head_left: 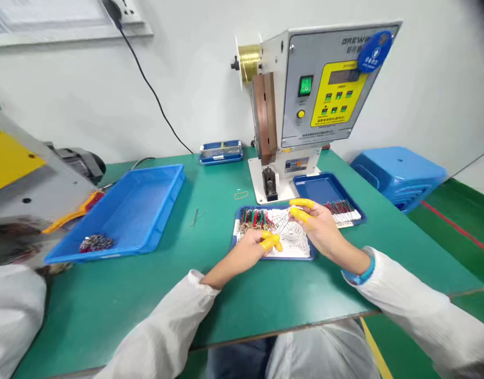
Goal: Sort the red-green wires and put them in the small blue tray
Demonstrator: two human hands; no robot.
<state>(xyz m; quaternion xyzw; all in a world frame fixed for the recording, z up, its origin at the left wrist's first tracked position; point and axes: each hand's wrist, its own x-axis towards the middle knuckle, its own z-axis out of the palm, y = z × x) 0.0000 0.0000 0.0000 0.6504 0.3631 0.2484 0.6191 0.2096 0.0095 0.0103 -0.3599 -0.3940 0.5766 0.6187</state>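
My left hand and my right hand, with yellow finger cots, work over a blue tray. In the tray lie bundled red, green and black wires at the left and a mass of white leads. Thin dark-and-white wires stretch between both hands. The right thumb and forefinger pinch their upper end, near a small white part. My left fingers are closed at the lower end, and their tips partly hide what they hold.
A grey machine with a wire spool stands behind. A second blue tray holds wires at right. A large blue bin, a loose wire, a rubber band and a small tray share the table. Blue stools stand right; another person's sleeve is left.
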